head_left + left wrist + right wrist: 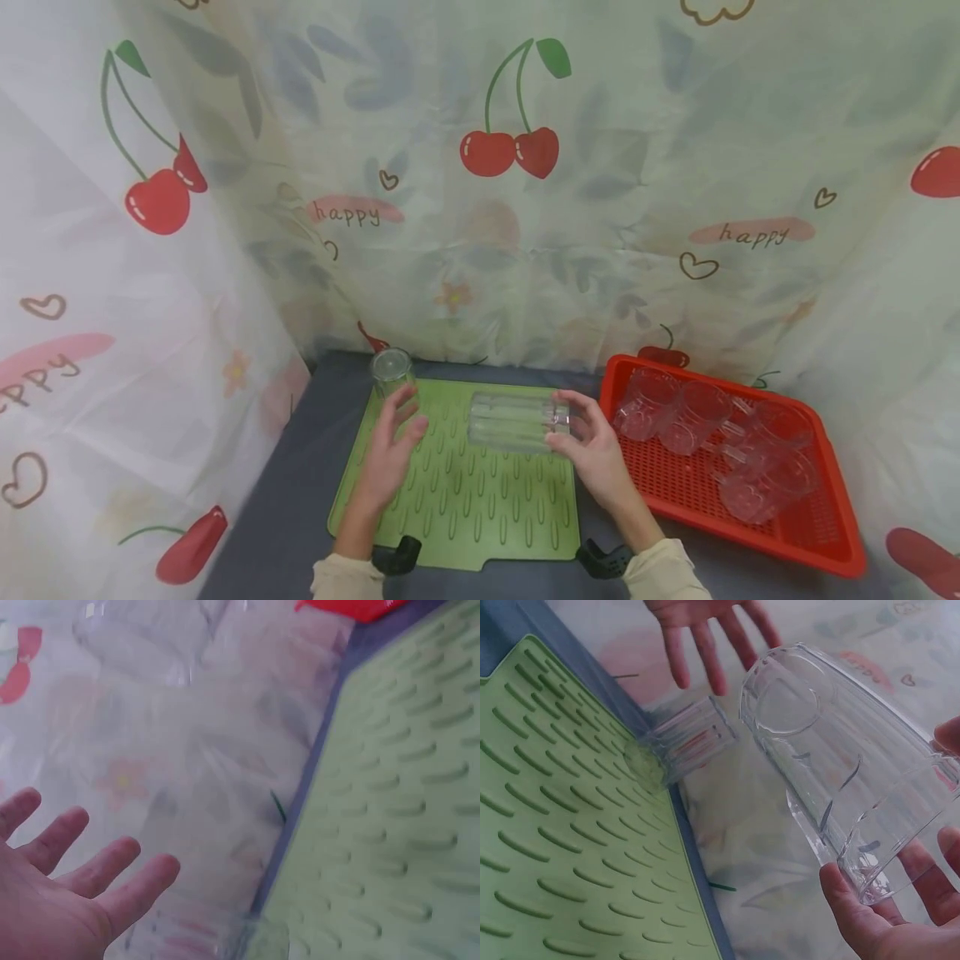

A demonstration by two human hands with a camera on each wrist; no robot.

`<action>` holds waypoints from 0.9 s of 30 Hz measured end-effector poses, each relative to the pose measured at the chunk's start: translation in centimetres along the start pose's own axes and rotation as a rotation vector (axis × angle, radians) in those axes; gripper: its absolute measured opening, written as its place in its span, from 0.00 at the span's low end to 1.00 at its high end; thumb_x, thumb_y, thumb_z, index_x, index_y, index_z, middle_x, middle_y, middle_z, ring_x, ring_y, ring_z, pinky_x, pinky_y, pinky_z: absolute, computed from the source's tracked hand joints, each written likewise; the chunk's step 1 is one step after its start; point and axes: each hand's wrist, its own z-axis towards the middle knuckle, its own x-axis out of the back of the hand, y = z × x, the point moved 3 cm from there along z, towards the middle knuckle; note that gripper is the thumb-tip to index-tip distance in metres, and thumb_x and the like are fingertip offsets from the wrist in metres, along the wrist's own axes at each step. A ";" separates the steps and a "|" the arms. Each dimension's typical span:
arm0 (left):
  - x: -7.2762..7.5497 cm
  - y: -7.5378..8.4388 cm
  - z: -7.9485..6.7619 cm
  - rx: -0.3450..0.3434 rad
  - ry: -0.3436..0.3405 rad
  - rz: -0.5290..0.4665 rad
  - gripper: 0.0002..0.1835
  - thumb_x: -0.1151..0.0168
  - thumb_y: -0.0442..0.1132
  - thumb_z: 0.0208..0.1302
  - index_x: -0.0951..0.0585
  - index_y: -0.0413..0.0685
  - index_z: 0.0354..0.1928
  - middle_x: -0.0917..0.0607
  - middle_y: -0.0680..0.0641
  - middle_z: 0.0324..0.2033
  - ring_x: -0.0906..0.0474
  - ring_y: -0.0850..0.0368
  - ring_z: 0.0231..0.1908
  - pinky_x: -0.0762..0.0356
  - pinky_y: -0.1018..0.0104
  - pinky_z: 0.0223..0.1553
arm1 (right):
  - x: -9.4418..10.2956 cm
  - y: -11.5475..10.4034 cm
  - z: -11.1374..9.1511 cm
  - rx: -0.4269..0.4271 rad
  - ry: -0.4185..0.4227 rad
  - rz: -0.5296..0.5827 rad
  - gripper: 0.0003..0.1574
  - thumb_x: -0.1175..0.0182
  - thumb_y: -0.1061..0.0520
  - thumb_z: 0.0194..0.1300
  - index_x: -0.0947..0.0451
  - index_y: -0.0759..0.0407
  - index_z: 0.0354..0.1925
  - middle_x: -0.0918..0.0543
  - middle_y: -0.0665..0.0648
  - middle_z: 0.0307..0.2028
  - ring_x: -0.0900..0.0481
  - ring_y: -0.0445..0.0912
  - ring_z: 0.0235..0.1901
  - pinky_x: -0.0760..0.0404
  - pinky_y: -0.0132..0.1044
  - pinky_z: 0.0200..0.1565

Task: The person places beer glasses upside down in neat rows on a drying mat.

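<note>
My right hand (600, 454) grips a clear glass cup (510, 421) by one end, thumb and fingers around it. The cup lies tilted on its side in the air over the green ribbed mat (480, 508). In the right wrist view, the cup's (825, 757) round base points away from the gripping fingers (855, 911). My left hand (390, 454) is empty, its fingers spread, over the mat's left part. A second clear cup (392, 371) stands upside down at the mat's back left corner, just beyond the left fingertips.
A red plastic basket (840, 500) to the right of the mat holds several clear glass mugs (693, 417). Dark grey cloth (277, 492) covers the table under the mat. Printed white curtains (450, 275) enclose the back and sides.
</note>
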 end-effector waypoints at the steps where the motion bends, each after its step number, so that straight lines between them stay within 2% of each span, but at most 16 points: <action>1: -0.3 0.3 -0.1 -0.007 -0.010 -0.008 0.33 0.46 0.42 0.78 0.44 0.58 0.79 0.40 0.44 0.78 0.41 0.35 0.77 0.30 0.33 0.67 | -0.1 0.0 0.0 0.003 -0.002 0.000 0.39 0.36 0.68 0.66 0.39 0.62 0.71 0.32 0.64 0.70 0.20 0.40 0.57 0.14 0.32 0.46; 6: -1.7 1.1 -0.4 -0.026 -0.053 -0.023 0.36 0.44 0.41 0.77 0.47 0.64 0.80 0.42 0.47 0.79 0.42 0.36 0.77 0.29 0.32 0.66 | -0.6 0.2 0.0 0.012 -0.021 0.013 0.39 0.36 0.68 0.66 0.39 0.64 0.71 0.32 0.62 0.69 0.21 0.43 0.59 0.14 0.33 0.45; 9: -2.3 1.4 -0.5 -0.040 -0.078 -0.032 0.37 0.43 0.40 0.76 0.47 0.65 0.80 0.43 0.46 0.79 0.43 0.35 0.77 0.29 0.31 0.66 | -0.9 0.3 -0.1 0.019 -0.031 0.025 0.39 0.36 0.68 0.66 0.39 0.65 0.71 0.32 0.61 0.68 0.21 0.41 0.58 0.13 0.33 0.45; 15: -3.2 1.8 -0.6 -0.026 -0.118 -0.066 0.38 0.41 0.42 0.76 0.47 0.72 0.79 0.45 0.48 0.80 0.45 0.36 0.78 0.28 0.32 0.65 | -1.4 0.5 -0.2 0.024 -0.042 0.042 0.40 0.36 0.69 0.65 0.39 0.66 0.71 0.31 0.59 0.68 0.20 0.39 0.56 0.13 0.32 0.45; 22: -4.1 2.0 -0.6 -0.045 -0.162 -0.098 0.38 0.41 0.43 0.75 0.47 0.72 0.79 0.46 0.49 0.80 0.46 0.34 0.78 0.26 0.33 0.64 | -1.9 0.9 -0.2 0.038 -0.048 0.043 0.40 0.35 0.69 0.64 0.38 0.65 0.70 0.30 0.58 0.67 0.20 0.41 0.57 0.13 0.33 0.45; 27: -4.6 1.8 -0.7 -0.050 -0.170 -0.079 0.38 0.40 0.45 0.75 0.47 0.73 0.79 0.45 0.50 0.80 0.48 0.30 0.77 0.32 0.26 0.65 | -2.3 1.0 -0.3 0.025 -0.067 0.050 0.40 0.35 0.69 0.65 0.39 0.65 0.71 0.33 0.63 0.69 0.21 0.42 0.59 0.13 0.33 0.46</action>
